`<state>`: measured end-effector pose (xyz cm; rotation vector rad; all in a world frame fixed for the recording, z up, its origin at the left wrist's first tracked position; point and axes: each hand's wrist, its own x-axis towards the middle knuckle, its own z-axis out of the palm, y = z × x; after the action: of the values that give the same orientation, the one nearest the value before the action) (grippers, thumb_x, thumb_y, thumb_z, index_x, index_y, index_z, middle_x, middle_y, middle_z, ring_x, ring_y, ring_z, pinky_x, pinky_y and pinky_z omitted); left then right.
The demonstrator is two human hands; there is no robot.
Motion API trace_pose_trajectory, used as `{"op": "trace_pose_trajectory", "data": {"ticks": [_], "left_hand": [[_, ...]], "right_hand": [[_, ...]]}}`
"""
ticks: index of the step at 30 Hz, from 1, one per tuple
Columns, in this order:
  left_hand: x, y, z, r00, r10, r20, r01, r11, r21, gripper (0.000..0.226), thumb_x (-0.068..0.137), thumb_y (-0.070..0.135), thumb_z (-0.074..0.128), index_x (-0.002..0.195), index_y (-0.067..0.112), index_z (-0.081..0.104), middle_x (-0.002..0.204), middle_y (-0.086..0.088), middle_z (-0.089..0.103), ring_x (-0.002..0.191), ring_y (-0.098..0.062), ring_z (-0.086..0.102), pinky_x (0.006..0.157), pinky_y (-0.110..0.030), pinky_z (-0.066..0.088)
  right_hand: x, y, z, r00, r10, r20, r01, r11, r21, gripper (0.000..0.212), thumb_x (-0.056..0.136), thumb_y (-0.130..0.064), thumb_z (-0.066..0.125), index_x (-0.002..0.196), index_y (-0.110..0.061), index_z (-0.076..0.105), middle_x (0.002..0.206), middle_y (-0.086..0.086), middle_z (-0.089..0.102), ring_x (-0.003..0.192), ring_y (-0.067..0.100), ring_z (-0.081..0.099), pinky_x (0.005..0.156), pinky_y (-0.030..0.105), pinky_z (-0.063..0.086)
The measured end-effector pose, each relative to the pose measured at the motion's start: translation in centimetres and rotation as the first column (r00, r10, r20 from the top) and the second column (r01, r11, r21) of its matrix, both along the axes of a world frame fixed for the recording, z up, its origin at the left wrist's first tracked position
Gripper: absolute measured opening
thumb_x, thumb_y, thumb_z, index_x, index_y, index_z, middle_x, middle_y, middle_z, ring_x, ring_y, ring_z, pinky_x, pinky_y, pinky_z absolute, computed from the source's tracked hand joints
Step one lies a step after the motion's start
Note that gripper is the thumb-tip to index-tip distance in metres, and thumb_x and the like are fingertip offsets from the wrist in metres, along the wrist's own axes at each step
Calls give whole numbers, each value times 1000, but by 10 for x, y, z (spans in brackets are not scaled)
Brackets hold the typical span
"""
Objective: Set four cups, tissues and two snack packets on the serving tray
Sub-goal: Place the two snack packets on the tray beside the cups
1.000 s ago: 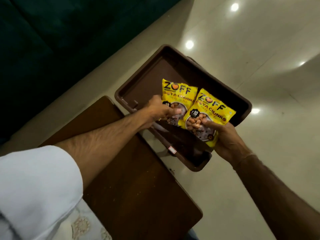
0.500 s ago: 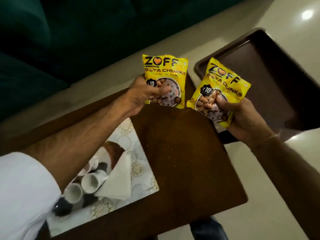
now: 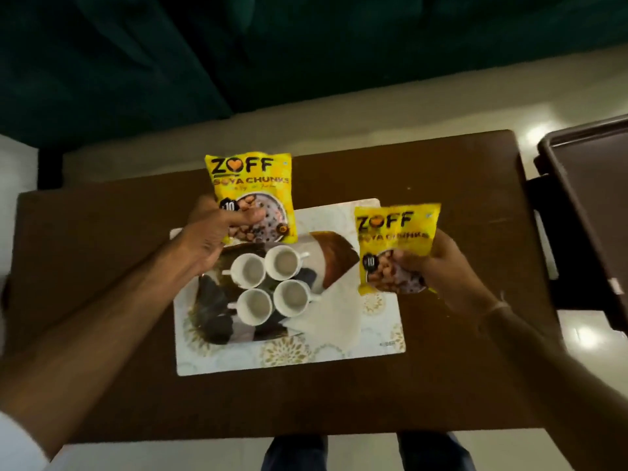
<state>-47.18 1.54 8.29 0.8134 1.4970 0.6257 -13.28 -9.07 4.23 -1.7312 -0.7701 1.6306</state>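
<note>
My left hand grips a yellow snack packet above the far left part of the patterned serving tray. My right hand grips a second yellow snack packet above the tray's right side. On the tray stand several white cups in a tight cluster, all filled with a pale drink. White tissues lie beside the cups on their right, partly under a brown patch of the tray's print.
The tray rests on a dark wooden table. A brown plastic tray sits off the table's right end. A dark green sofa lies beyond the table. My legs show below the near edge.
Both hands have carried the packets from the brown tray on the right over to the patterned tray. The view has swung left, bringing the cups and tissues fully into sight.
</note>
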Motion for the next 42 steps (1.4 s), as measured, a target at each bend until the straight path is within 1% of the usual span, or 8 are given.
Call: {"op": "trace_pose_trajectory", "data": {"ticks": [7, 13, 20, 23, 28, 34, 38, 42], "left_hand": [[-118, -67, -29, 975, 130, -179, -145, 987, -71, 38, 64, 3, 86, 98, 13, 71, 101, -11, 77, 94, -31, 74, 85, -43, 58], [-160, -119, -66, 965, 120, -232, -144, 985, -91, 62, 64, 0, 88, 104, 35, 55, 99, 9, 75, 96, -13, 71, 70, -32, 58], [-147, -140, -93, 939, -14, -343, -13, 997, -76, 82, 66, 15, 90, 127, 39, 42, 119, 10, 67, 110, -17, 65, 92, -45, 54], [-138, -138, -95, 880, -142, -453, 132, 990, -53, 96, 69, 21, 89, 142, 35, 29, 124, 8, 62, 109, -13, 61, 85, -30, 49], [-127, -138, -98, 727, -175, -664, 283, 958, 56, 131, 65, 17, 89, 157, 26, -4, 154, -11, 25, 142, -30, 24, 112, -50, 28], [-124, -142, -101, 479, -317, -819, 617, 785, 57, 97, 82, 44, 58, 158, 32, 0, 167, -3, -12, 151, -36, 4, 115, -57, 22], [-120, -144, -107, 469, -337, -816, 606, 795, 20, 76, 93, 56, 35, 158, 34, 1, 166, 1, -18, 153, -33, -1, 118, -57, 21], [-118, -143, -103, 674, -172, -718, 394, 906, 153, 98, 84, 56, 62, 158, 30, 5, 166, -6, -12, 153, -32, 5, 117, -56, 26]], "right_hand": [[-60, -27, -20, 889, 304, 344, -284, 953, -107, 55, 89, -23, 74, 136, -21, 44, 123, 4, 68, 109, 28, 67, 92, 53, 56], [-85, -15, -35, 806, 281, 521, -271, 958, -96, 55, 87, -21, 77, 127, -11, 41, 120, 13, 67, 97, 29, 65, 64, 24, 47], [-103, -15, -46, 661, 303, 686, -398, 917, -21, 89, 81, -14, 81, 149, 2, 25, 135, 28, 44, 124, 44, 47, 96, 55, 48], [-106, -17, -47, 617, 323, 718, -426, 904, -40, 108, 82, -20, 80, 158, -3, 5, 148, 28, 28, 133, 46, 33, 108, 60, 34], [-108, -30, -39, 358, 349, 866, -592, 802, -79, 87, 92, -51, 53, 161, -27, 5, 169, 10, -5, 149, 39, 14, 111, 60, 23], [-119, -49, -47, 159, 389, 907, -715, 679, -166, 60, 103, -50, 15, 160, -35, 5, 169, -2, -13, 155, 23, -13, 121, 61, -3], [-119, -53, -53, 214, 441, 872, -698, 694, -179, 62, 101, -55, 13, 159, -38, 0, 168, -4, -19, 154, 21, -19, 120, 62, 1], [-118, -42, -48, 447, 310, 839, -490, 870, -60, 76, 89, -65, 40, 156, -37, 18, 168, 3, -1, 152, 34, 9, 112, 57, 24]]}}
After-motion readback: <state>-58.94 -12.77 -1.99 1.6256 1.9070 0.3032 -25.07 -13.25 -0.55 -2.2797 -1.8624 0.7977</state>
